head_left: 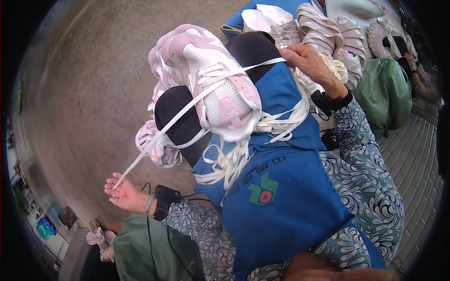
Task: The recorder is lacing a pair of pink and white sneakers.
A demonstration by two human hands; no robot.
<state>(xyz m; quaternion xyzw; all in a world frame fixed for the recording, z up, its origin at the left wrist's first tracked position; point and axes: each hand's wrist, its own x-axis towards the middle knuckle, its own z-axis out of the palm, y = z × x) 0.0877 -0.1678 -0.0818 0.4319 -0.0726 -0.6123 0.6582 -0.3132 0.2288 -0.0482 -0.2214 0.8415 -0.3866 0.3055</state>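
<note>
A pink and white shoe upper (220, 93) with mesh panels rests across my knees, over the dark trouser knees and the blue apron (281, 196). A flat white shoelace (161, 132) runs through its eyelets and stretches out tautly to both sides. Low at the left, my left hand (124, 192) is closed on one length of it, fingers curled. At the upper right, my right hand (313, 65) pinches the other length between thumb and finger. Loose bundles of white shoelaces (232, 164) lie on the apron below the upper. The tips of the laces are hard to make out.
Stacked pink and white shoe uppers (323, 30) lie beyond my right hand. Another rolled upper (157, 145) sits left of my knee. Green plastic sheeting (384, 93) stands at the right, and a co-worker's hand (410, 61) shows at the far right. Concrete floor (93, 93) spreads leftward.
</note>
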